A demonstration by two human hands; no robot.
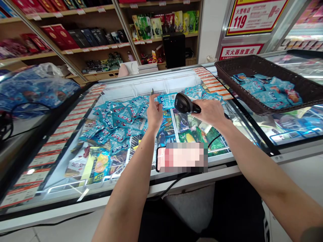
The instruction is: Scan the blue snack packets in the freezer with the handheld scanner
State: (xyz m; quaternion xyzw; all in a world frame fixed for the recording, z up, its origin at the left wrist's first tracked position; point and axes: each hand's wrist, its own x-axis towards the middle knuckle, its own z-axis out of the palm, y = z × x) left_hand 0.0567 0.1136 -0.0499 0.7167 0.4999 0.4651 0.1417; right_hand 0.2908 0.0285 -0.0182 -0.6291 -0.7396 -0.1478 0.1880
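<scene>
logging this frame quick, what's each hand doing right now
Left hand: closed, pinching a light blue plastic snack packet.
Right hand: closed around a black handheld barcode scanner.

Freezer chest [75, 201]: packet pile [118, 117] in left compartment, toward the far edge. Left hand [154, 114] holds a single packet [168, 100] over the centre divider. Right hand [210, 112] with scanner [185, 103] is just right of it, over the right compartment. Phone [181, 157] on near edge, centre. Basket [239, 90] on right lid, more packets [267, 89] in it. Bag [35, 87] beyond left edge. Shelves [96, 50] behind far edge.
</scene>
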